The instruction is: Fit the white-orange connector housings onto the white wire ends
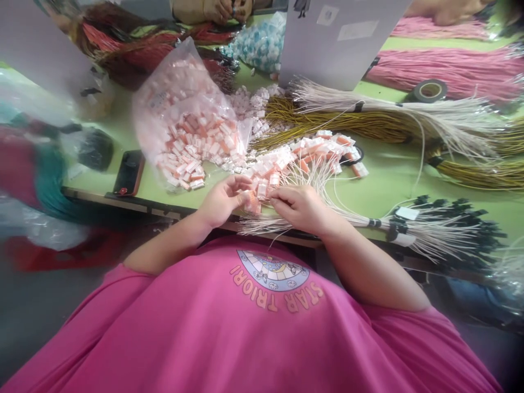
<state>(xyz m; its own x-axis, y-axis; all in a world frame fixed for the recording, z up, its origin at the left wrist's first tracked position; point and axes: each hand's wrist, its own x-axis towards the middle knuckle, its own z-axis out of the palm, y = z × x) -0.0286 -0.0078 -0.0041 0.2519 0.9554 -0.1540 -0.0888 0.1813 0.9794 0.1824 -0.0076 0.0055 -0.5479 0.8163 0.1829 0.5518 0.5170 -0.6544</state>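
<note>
My left hand (pixel 223 201) is closed in a pinch at the table's front edge, with an orange-and-white plastic connector (pixel 252 203) at its fingertips. Just to the right, my right hand (pixel 302 208) pinches what looks like the end of a thin white wire, mostly hidden by the fingers. Between and behind both hands lies a heap of orange-and-white connectors (pixel 282 158), several with white wires attached. The bundle of white wires (pixel 347 215) runs under my right hand and forearm, with loose ends below the hand and black connectors (pixel 462 224) at its far right.
A clear bag (pixel 184 103) spills connectors at the left, near a phone (pixel 129 172). Behind lie yellow-brown wires (pixel 352 125), another white bundle (pixel 368 105), pink wires (pixel 446 71) and a tape roll (pixel 429 90). A grey-white panel (pixel 339 54) stands upright; other people's hands (pixel 227 10) show beyond.
</note>
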